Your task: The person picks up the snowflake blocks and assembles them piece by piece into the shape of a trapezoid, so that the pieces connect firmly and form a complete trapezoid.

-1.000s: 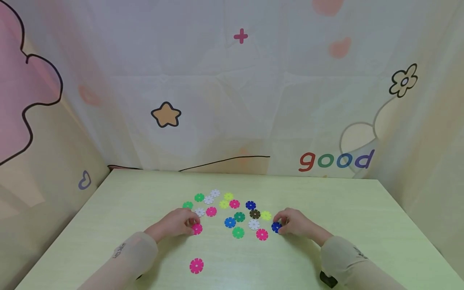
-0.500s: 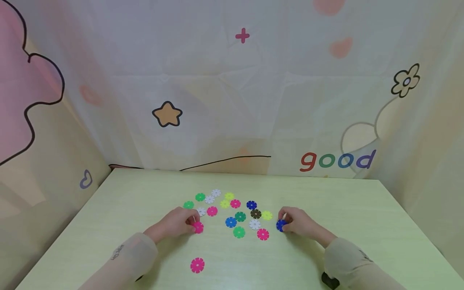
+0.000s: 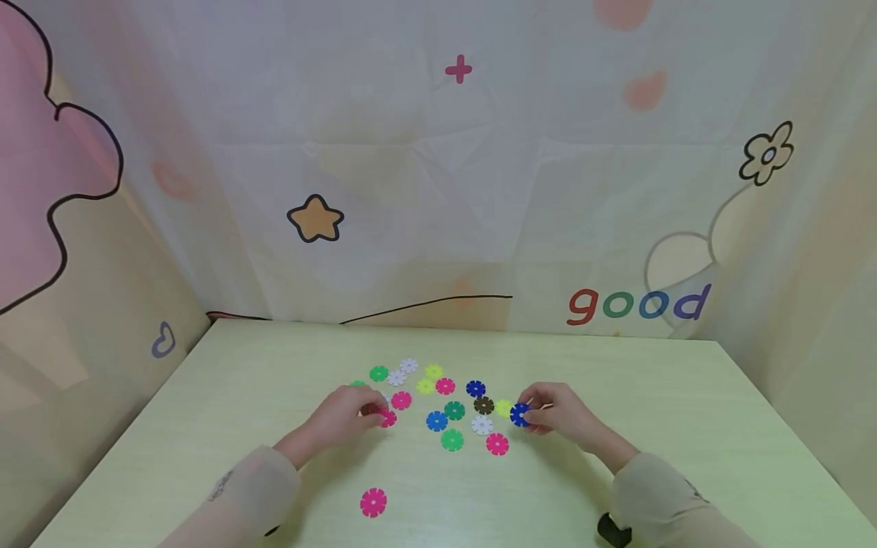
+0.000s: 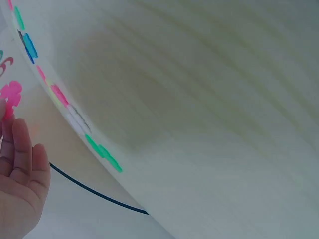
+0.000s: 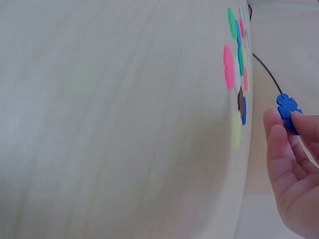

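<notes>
Pale table (image 3: 438, 506) with faint wood grain; creased, printed cloth (image 3: 404, 167) behind. Scattered discs (image 3: 452, 440): thin, round, plastic-looking, edges notched like petals, several colours. Left hand (image 3: 340, 415) pinches a pink disc (image 3: 388, 418) at the scatter's left side, lifted clear of the surface; thumb and fingertips nearly together, other fingers gently curved. Right hand (image 3: 560, 411) pinches a dark blue disc (image 3: 518, 415) between thumb and fingers, also lifted, near a yellow disc (image 3: 502, 409). One lone pink disc (image 3: 373, 502) lies flat, nearer the person.

free: table (image 3: 452, 502) front middle | beyond: disc cluster (image 3: 449, 413) (flat) | left: pink disc (image 3: 373, 508)
</notes>
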`<state>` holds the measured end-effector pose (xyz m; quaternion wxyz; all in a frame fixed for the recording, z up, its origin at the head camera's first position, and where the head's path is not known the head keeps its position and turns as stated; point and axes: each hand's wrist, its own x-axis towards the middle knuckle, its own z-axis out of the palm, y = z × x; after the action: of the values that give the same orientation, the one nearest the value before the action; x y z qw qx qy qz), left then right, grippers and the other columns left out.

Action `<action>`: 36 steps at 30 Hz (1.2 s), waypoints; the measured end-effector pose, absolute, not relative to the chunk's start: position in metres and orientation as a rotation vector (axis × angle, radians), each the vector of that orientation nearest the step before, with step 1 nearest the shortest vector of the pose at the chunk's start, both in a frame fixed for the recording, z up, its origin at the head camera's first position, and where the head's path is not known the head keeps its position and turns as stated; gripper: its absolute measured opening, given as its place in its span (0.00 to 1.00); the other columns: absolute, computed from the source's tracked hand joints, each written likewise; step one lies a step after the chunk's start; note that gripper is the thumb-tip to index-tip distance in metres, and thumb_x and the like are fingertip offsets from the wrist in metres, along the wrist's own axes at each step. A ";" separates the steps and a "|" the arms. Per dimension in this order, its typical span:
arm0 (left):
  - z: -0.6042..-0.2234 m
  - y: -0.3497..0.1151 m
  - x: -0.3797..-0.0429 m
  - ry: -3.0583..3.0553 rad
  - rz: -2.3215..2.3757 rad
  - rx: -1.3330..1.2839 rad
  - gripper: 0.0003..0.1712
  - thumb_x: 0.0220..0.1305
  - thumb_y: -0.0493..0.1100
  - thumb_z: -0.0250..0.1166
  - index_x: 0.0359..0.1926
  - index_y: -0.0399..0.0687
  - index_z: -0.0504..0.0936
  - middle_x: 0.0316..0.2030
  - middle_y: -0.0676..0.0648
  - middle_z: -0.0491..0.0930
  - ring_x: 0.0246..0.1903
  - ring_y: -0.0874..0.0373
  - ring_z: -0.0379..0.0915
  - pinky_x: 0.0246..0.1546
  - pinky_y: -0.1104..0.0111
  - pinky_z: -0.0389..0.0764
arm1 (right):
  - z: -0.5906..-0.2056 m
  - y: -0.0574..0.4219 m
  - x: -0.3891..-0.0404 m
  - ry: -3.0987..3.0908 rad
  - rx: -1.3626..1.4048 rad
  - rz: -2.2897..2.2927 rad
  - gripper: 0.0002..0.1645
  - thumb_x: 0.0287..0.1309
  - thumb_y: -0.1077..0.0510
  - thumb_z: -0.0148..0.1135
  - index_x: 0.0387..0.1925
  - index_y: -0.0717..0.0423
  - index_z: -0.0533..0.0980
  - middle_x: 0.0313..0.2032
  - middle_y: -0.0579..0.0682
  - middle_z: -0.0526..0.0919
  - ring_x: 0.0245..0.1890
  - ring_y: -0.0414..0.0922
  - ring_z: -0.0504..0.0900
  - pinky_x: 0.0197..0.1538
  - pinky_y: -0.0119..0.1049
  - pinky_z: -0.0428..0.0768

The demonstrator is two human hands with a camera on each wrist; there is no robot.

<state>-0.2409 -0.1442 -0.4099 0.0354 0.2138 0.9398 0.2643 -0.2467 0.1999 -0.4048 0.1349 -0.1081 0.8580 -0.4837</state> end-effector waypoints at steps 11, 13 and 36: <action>-0.402 -0.122 -0.225 2.967 0.902 0.820 0.07 0.51 0.42 0.65 0.35 0.53 0.80 0.28 0.58 0.73 0.30 0.65 0.69 0.29 0.78 0.72 | -0.397 0.172 -0.235 2.388 -0.337 -1.523 0.15 0.52 0.65 0.58 0.43 0.65 0.72 0.29 0.53 0.75 0.26 0.44 0.80 0.32 0.37 0.80; -0.400 -0.118 -0.222 2.974 0.916 0.870 0.08 0.51 0.41 0.65 0.35 0.52 0.81 0.29 0.58 0.74 0.31 0.65 0.70 0.29 0.79 0.73 | -0.394 0.166 -0.232 2.379 -0.345 -1.533 0.15 0.52 0.65 0.58 0.44 0.66 0.72 0.30 0.53 0.75 0.26 0.42 0.79 0.32 0.37 0.80; -0.394 -0.088 -0.208 3.028 0.925 1.154 0.08 0.52 0.42 0.64 0.36 0.52 0.81 0.30 0.57 0.75 0.32 0.68 0.71 0.33 0.81 0.74 | -0.385 0.129 -0.220 2.246 -0.401 -1.620 0.18 0.52 0.60 0.60 0.45 0.67 0.74 0.31 0.55 0.81 0.25 0.41 0.80 0.33 0.37 0.80</action>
<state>-0.2077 -0.0878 -0.3943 -0.1138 0.3404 0.8927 0.2727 -0.2201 0.1290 -0.3847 0.1707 -0.1412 0.7909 -0.5705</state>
